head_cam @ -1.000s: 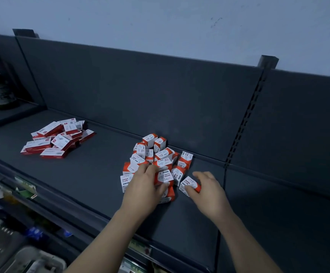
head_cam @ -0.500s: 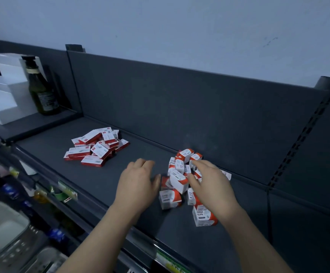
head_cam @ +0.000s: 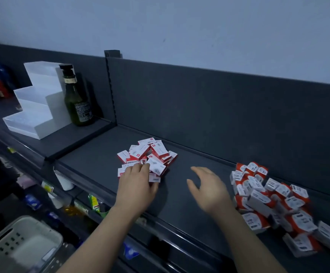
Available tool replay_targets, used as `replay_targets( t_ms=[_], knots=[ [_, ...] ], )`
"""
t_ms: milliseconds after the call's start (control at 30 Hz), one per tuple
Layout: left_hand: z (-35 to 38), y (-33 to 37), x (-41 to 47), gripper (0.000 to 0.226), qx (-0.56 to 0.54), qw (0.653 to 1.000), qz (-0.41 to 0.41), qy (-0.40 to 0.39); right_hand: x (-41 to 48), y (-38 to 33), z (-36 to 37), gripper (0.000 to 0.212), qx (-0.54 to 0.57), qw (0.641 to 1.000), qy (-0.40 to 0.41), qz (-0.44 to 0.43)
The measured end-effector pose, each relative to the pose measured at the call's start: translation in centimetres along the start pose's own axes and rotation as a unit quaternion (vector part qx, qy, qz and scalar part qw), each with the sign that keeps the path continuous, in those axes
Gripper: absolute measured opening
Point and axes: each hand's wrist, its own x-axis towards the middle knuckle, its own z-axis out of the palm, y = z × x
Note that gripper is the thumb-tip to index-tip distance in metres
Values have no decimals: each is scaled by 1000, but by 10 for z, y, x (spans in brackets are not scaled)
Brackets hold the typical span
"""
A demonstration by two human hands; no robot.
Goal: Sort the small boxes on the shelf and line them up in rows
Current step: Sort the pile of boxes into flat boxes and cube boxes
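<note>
on shelf, left hand touches boxes

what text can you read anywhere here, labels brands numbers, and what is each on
No text can be read for certain.
Flat red and white boxes: lines of print and a small red mark, too blurred to read.
Orange and white boxes: dark blocks of print, blurred.
Green bottle: label of fine print, too small to read.
Shelf-edge tags: blurred, unreadable.
</note>
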Motion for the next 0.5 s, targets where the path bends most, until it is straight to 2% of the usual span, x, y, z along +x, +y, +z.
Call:
replay_targets(
  t_ms=[167, 367, 500],
  knots=[
    [10, -36, 21, 67, 24, 999, 13, -25, 10, -20, 33, 48, 2, 1000, -1, 14],
    [33, -45, 44, 105, 37, 993, 3, -108, 37, -27, 54, 47, 40, 999, 24, 17],
    [48, -46, 55, 110, 15, 989, -3, -149, 61, -28, 64, 43, 108, 994, 27, -12]
  ],
)
